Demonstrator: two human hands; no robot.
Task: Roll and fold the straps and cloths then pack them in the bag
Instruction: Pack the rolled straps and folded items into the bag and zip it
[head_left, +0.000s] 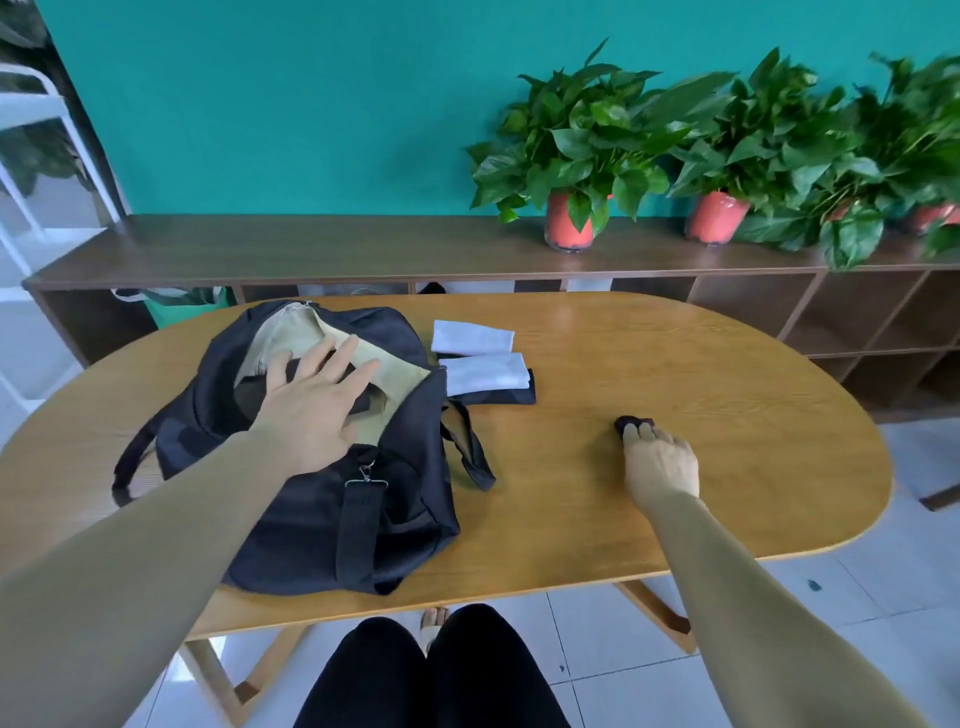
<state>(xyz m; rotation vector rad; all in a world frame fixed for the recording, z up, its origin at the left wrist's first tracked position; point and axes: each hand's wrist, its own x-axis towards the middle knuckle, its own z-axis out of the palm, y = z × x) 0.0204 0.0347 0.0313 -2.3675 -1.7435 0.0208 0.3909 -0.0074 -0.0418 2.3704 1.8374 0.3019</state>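
The bag (311, 499), black with a tan lining, lies unzipped on the left of the table (675, 374); your left hand (311, 405) rests spread flat over its mouth. Your right hand (661, 465) pinches a small black rolled strap (629, 422) on the right. Two folded white cloths (478, 353) lie just beyond the bag.

One black bag (311, 525) lies on the one wooden table (675, 364). Two folded white cloths (471, 336) sit beside it, the nearer one (485, 373) resting on one folded black cloth (498, 397). One small black roll (629, 422) lies under the fingers (638, 434) of one of the two hands in view. Four potted plants stand on the one long shelf (311, 249), the first (569, 226) and second (716, 218) clear, the others blurred. One green bag (182, 306) sits below.
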